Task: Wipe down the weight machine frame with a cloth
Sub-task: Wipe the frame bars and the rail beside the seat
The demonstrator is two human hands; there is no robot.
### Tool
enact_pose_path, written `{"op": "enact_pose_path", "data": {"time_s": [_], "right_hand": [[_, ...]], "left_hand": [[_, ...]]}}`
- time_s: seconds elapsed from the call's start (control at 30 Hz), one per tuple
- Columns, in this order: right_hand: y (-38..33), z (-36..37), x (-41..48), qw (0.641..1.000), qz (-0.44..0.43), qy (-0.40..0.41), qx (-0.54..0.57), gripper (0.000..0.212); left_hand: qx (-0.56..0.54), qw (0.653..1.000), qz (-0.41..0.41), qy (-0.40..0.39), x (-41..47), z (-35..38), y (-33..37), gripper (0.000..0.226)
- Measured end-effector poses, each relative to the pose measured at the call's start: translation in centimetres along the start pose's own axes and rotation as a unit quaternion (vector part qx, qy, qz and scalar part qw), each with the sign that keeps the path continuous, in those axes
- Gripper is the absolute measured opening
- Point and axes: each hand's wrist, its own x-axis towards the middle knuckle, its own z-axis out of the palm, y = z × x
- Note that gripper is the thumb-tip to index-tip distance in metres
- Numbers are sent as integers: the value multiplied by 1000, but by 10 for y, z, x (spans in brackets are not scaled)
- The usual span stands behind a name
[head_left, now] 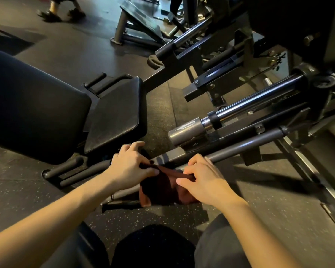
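A dark reddish-brown cloth (163,187) hangs between my two hands, low in the middle of the view. My left hand (132,165) pinches its upper left edge between thumb and fingers. My right hand (202,179) pinches the upper right edge. The cloth hangs just in front of a grey frame tube (240,147) of the weight machine, which runs from the lower left up to the right. Above it lies a chrome sleeve (190,130) on a black bar. The cloth's lower part covers part of the low frame near the floor.
A black padded seat (114,117) and backrest (33,107) stand to the left. Black machine frame parts (230,60) fill the upper right. A weight plate (154,61) lies on the speckled rubber floor (259,206). Another person's feet (60,13) are at the top left. My knees are at the bottom.
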Motion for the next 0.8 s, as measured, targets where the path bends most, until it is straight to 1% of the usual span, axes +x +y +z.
{"op": "enact_pose_path", "data": {"time_s": [0.03,0.07,0.1,0.13,0.17,0.2,0.23,0.27,0.3,0.33,0.37,0.43,0.47,0.5,0.57,0.6,0.63,0.7,0.77,0.8], "right_hand": [[-4,1,0,1000,4,21,-5,27],[-8,2,0,999,25,34,24,26],[-13,4,-1,994,55,44,79,27],[-16,7,-1,986,82,52,138,28],[-19,13,0,974,101,57,194,28],[-22,20,0,962,110,50,246,26],[-23,27,0,948,108,36,296,22],[-23,35,0,934,103,13,341,19],[-22,41,-2,919,103,-14,379,20],[-19,45,-4,904,107,-38,411,23],[-15,45,-8,890,107,-57,439,25],[-5,40,-14,866,96,-70,486,31],[2,37,-15,852,93,-62,511,33],[9,32,-16,840,101,-43,531,31],[26,27,-10,835,143,23,530,25],[34,26,-7,837,166,57,518,23],[40,25,-5,837,181,80,510,23],[47,25,-1,838,192,111,498,22],[49,27,3,841,212,125,481,24],[47,27,5,838,227,124,480,23]], "left_hand": [[53,997,12,49,0,6,2,27],[66,993,21,96,-2,15,6,31],[32,992,15,123,-5,23,11,34],[-52,991,-14,125,-9,29,18,34],[-166,979,-57,107,-13,36,23,33],[-280,952,-102,72,-16,40,29,32],[-385,912,-138,34,-18,44,33,33],[-468,870,-156,-2,-20,45,37,36],[-518,839,-164,-23,-21,47,39,39],[-539,824,-171,-29,-20,49,40,40],[-544,819,-180,-25,-18,51,40,37],[-521,833,-187,-1,-9,55,36,22],[-498,850,-171,8,-4,57,35,14],[-454,881,-134,22,0,57,34,11],[-304,950,-6,71,12,59,36,16],[-225,967,58,108,17,60,39,21],[-159,970,108,150,22,61,43,25],[-65,956,168,231,32,65,49,28],[-6,938,191,290,40,75,53,28],[15,933,189,306,43,83,55,27]]}}
